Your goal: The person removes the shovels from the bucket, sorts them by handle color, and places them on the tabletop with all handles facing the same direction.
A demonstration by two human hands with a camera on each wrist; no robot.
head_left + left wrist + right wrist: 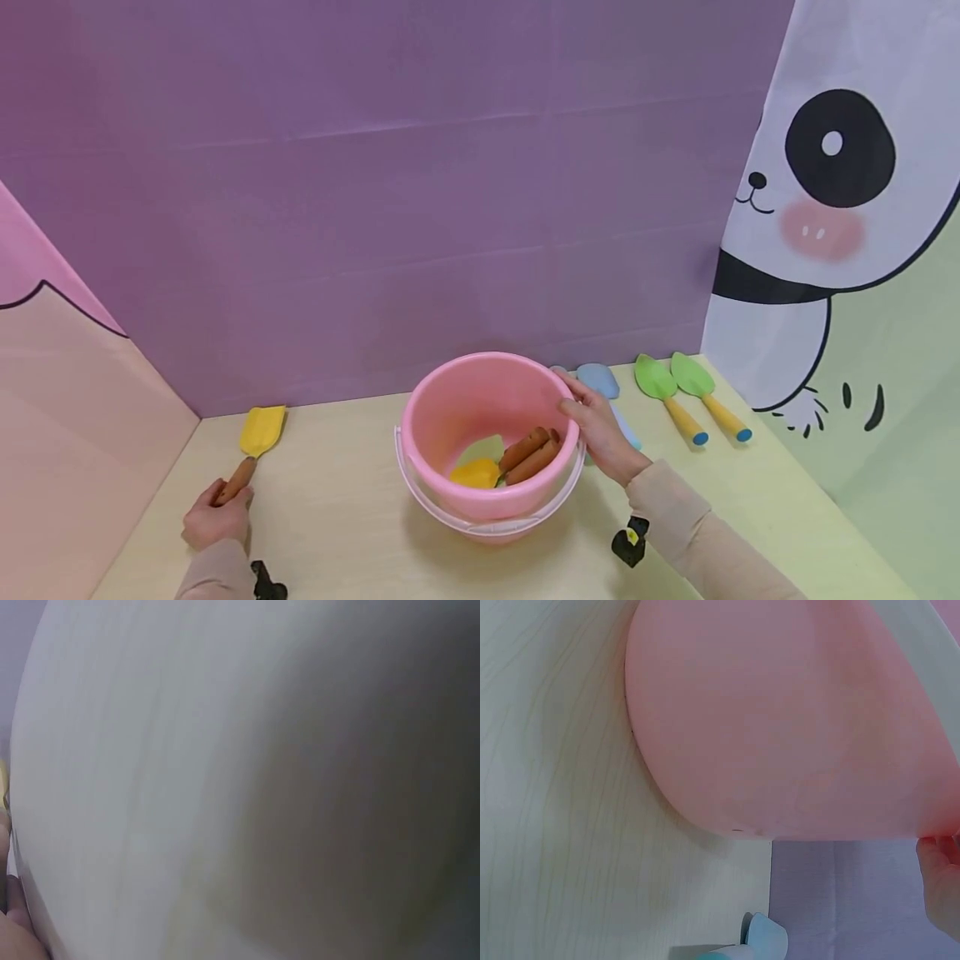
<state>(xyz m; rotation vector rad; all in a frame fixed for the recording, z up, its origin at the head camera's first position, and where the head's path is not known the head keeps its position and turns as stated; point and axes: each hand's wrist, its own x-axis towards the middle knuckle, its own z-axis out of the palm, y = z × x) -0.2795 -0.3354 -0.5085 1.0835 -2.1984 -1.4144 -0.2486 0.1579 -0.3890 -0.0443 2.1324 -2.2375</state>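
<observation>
Head: held shovel (262, 431), bucket rim (489, 502) well apart

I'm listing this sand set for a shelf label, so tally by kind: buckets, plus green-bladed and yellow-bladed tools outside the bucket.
Pink bucket: 1
Green-bladed trowels: 2
Yellow-bladed shovel, held in the left hand: 1
Total: 4

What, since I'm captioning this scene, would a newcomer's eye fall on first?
Probably the pink bucket, low in the middle, with tools inside and the right hand gripping its rim. Next, the big panda picture at right. At left, the left hand grips a yellow shovel.
</observation>
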